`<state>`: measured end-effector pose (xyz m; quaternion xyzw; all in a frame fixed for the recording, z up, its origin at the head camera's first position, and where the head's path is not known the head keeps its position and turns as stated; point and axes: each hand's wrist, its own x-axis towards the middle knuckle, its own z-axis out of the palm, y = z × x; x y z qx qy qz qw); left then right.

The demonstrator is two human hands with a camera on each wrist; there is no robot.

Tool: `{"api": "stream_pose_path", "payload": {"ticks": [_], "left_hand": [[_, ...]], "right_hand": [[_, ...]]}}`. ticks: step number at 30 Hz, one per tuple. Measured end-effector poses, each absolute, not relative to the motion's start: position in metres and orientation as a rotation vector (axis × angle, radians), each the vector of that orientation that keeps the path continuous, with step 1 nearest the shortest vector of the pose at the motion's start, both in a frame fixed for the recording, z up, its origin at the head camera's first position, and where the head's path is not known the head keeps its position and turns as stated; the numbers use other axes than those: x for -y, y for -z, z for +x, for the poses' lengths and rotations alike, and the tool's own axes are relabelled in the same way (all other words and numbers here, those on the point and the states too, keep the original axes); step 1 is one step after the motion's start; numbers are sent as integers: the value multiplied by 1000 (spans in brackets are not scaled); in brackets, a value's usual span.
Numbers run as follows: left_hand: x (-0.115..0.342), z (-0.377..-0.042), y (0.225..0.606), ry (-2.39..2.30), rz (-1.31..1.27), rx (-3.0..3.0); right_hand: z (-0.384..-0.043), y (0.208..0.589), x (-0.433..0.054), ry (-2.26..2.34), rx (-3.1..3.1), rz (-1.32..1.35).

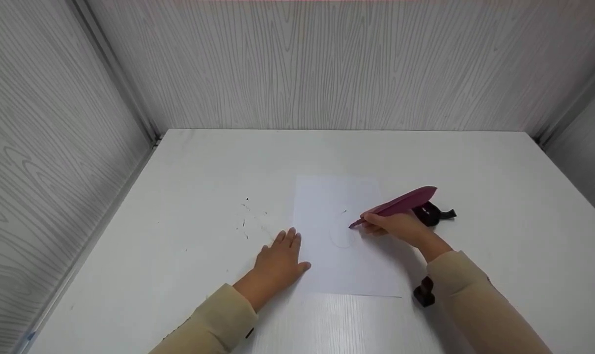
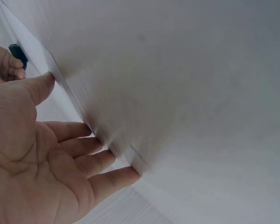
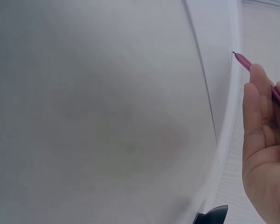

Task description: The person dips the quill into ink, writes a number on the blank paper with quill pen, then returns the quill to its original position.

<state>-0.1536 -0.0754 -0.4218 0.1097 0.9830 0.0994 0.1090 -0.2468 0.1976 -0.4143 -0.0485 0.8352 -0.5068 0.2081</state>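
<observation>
A white sheet of paper (image 1: 326,196) lies on the white table, with a faint curved line on it. My right hand (image 1: 398,227) grips a dark red feather-shaped pen (image 1: 405,201), whose dark tip meets the paper near that line. The right wrist view shows the slim lower shaft of the pen (image 3: 243,61) between the fingers of my right hand (image 3: 268,135). Along the sheet's left edge rests my left hand (image 1: 277,265), fingers straight and thumb spread onto the paper. In the left wrist view, the fingertips of my left hand (image 2: 46,154) touch the surface.
Behind my right hand lies a black object (image 1: 429,215) with a short protruding end, partly hidden. Another small dark object (image 1: 424,292) shows beside the right sleeve. Dark marks (image 1: 244,221) dot the table left of the paper. Grey wood-grain panels (image 1: 297,64) enclose the back and sides.
</observation>
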Motion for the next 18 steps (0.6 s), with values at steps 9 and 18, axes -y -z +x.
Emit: {"api": "stream_pose_path", "payload": {"ticks": [9,18], "left_hand": [[74,-155,422,-246,325,-2878],[72,-154,421,-261,313,-2877]], "right_hand": [[-251,415,-189,1532,-2257,-170],[-251,415,-179,1565,-2223,-127]]}}
